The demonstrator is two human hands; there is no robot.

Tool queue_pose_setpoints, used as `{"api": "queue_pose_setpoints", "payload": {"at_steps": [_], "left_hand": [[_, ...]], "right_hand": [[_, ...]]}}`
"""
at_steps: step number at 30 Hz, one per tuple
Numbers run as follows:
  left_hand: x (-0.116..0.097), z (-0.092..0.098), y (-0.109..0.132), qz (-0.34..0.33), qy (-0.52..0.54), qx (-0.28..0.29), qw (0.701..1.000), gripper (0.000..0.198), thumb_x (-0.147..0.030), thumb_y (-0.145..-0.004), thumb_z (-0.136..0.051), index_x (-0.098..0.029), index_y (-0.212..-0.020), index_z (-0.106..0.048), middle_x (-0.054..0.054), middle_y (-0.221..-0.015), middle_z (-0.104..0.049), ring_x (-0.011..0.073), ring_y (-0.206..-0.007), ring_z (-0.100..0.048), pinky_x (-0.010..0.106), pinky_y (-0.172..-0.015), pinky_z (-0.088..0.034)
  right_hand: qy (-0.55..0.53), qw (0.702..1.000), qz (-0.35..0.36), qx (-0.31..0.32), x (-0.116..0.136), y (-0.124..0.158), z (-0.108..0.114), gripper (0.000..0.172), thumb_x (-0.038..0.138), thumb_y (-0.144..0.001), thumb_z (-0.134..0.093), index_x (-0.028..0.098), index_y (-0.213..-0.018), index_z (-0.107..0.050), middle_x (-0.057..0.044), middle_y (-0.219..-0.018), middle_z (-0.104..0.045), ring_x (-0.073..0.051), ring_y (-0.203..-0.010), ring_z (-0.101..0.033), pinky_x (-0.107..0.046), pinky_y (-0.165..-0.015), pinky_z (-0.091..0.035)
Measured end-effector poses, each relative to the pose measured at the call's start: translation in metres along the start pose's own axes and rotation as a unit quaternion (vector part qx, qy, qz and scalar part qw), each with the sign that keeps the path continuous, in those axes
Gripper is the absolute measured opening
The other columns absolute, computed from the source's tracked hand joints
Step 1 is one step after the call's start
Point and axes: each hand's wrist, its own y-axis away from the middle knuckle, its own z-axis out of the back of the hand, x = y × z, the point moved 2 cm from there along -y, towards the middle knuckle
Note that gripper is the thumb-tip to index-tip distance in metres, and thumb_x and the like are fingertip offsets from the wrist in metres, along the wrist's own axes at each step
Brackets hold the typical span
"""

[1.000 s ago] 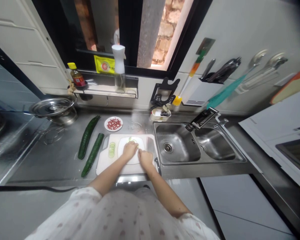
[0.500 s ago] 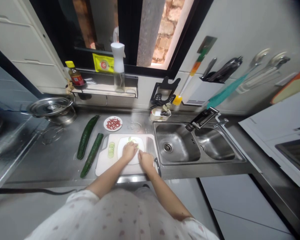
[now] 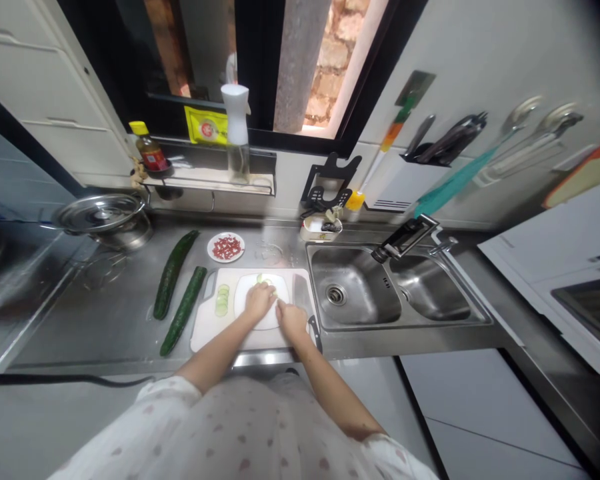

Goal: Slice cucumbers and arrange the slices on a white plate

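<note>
A white plate [image 3: 244, 308] with pale green cucumber slices [image 3: 261, 277] near its far side rests on a white cutting board [image 3: 207, 337]. Over those slices, my left hand [image 3: 259, 303] has its fingers bent together, pressing on them. My right hand [image 3: 292, 321] is closed at the plate's right rim, its curled fingers partly hidden. To the left on the board lies a short row of cucumber slices [image 3: 223, 300]. A knife [image 3: 314, 330] lies along the board's right side, black handle toward me.
Two whole cucumbers [image 3: 184, 310] lie left of the board. Behind it is a small plate of chopped red pieces [image 3: 227, 247]. A double sink [image 3: 363, 287] is on the right, a lidded steel pot [image 3: 103, 217] at far left. A spray bottle [image 3: 237, 133] stands on the shelf.
</note>
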Motion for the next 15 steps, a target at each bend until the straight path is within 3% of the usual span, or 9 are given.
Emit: {"api": "queue_pose_setpoints", "payload": {"at_steps": [15], "left_hand": [[-0.0065, 0.0078, -0.0042, 0.009, -0.033, 0.013, 0.999, 0.023, -0.03, -0.089, -0.049, -0.021, -0.102, -0.066, 0.007, -0.109, -0.061, 0.0222, -0.104, -0.053, 0.033, -0.087, -0.041]], "right_hand": [[0.004, 1.0, -0.013, 0.013, 0.002, -0.0011, 0.0043, 0.033, 0.032, -0.097, -0.035, 0.022, -0.117, -0.059, -0.009, -0.091, -0.071, -0.016, -0.081, -0.066, -0.025, -0.069, -0.039]]}}
